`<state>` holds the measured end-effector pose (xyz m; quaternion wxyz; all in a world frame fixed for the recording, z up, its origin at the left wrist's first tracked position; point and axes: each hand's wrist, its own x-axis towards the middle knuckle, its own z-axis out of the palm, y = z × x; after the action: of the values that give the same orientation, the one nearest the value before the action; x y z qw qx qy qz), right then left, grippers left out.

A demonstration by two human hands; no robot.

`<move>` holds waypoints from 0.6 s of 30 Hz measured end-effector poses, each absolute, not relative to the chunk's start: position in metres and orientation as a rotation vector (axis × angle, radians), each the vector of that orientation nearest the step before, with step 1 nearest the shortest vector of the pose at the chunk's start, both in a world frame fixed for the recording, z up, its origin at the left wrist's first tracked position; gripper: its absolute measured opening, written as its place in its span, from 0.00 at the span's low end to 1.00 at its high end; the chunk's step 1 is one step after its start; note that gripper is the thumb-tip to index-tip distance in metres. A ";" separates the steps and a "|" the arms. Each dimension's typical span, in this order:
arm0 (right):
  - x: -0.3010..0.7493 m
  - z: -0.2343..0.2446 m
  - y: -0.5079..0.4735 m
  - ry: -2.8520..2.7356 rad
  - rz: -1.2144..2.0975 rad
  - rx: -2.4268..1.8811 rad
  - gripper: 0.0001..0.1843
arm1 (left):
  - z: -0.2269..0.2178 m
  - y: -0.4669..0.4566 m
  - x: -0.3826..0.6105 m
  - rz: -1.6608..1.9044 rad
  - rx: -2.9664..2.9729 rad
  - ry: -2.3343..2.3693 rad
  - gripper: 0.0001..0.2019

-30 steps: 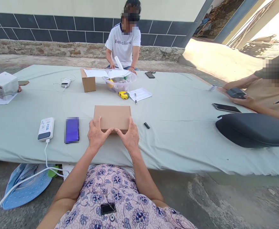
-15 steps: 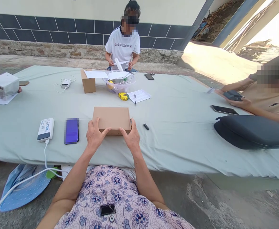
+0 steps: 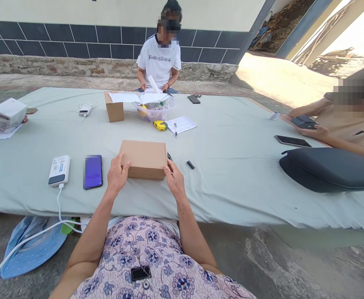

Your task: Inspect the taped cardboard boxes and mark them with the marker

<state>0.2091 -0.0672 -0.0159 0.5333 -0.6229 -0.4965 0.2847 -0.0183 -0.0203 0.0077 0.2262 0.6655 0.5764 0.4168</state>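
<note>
Clasping cardboard box [image 3: 144, 158] by its near corners, left hand [image 3: 116, 177] and right hand [image 3: 175, 182] fingers closed on it, risking slipping off bench [image 3: 231, 178] front edge.

cardboard box [image 3: 144, 158]: plain brown, rectangular, shallow, wider than it is tall. no print, label or tape shows on the visible faces. lid closed, with the top panel flat and flush with the walls. two faces are in view: the top panel and the near long wall. position: on the pale green cloth of the desk [image 3: 231, 166], close to the near edge, long side roughly parallel to that edge and turned slightly, the left end a little farther away. contact: left hand [image 3: 116, 176] at the near left corner with the thumb on the top panel; right hand [image 3: 175, 180] at the near right corner, fingers against the end wall.
</note>
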 end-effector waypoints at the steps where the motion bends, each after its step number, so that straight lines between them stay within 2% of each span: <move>1: 0.209 -0.016 -0.067 -1.185 0.673 -1.487 0.30 | 0.007 -0.019 -0.019 1.168 1.835 1.581 0.24; 7: 0.206 -0.010 -0.069 -1.173 0.670 -1.513 0.30 | 0.004 -0.015 -0.019 1.165 1.836 1.589 0.23; 12: 0.202 -0.007 -0.072 -1.191 0.682 -1.531 0.30 | 0.002 -0.019 -0.008 1.242 1.926 1.766 0.23; 15: 0.200 -0.007 -0.073 -1.203 0.676 -1.545 0.32 | 0.002 -0.023 0.000 1.169 2.006 1.871 0.22; 18: 0.198 -0.007 -0.073 -1.219 0.666 -1.547 0.32 | 0.005 -0.029 0.007 1.104 2.077 1.949 0.26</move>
<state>0.1979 -0.0728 -0.0067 0.5065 -0.6415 -0.5057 0.2762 0.0065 -0.0286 0.0050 0.0437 0.6793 0.6374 0.3610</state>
